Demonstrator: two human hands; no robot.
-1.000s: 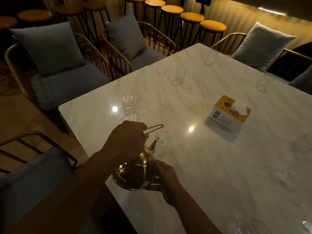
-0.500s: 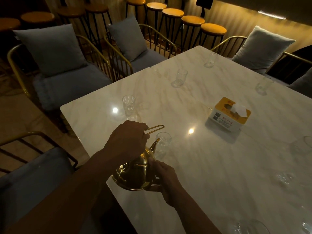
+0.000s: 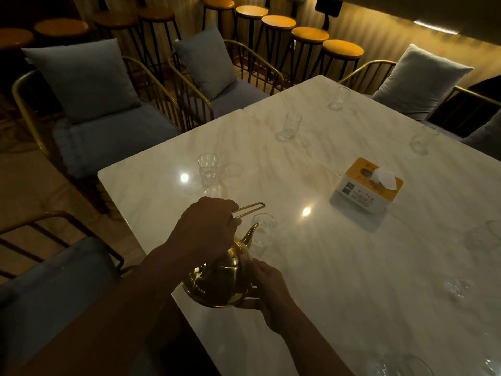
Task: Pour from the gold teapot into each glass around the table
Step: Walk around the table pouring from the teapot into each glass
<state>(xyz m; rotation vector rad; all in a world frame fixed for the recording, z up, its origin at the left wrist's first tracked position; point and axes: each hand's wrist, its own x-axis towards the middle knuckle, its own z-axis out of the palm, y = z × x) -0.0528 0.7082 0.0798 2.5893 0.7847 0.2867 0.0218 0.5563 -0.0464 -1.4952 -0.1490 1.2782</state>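
Observation:
The gold teapot (image 3: 217, 283) hangs tilted forward over the near left corner of the marble table (image 3: 339, 267). My left hand (image 3: 203, 229) grips its wire handle from above. My right hand (image 3: 267, 289) is wrapped around the pot's right side and base. The spout tip sits at the rim of the nearest clear glass (image 3: 262, 232). Another glass (image 3: 207, 169) stands farther back on the left, and others (image 3: 291, 126) (image 3: 339, 97) (image 3: 423, 139) stand along the far edges. No stream of liquid can be made out in the dim light.
A yellow-and-white tissue box (image 3: 366, 185) stands right of centre. More faint glasses (image 3: 458, 287) sit along the right and near edges. Grey cushioned chairs with gold frames (image 3: 108, 126) ring the table, with bar stools (image 3: 309, 36) behind them.
The teapot and both hands hold almost the same pose at the nearest glass. The view has drifted slightly.

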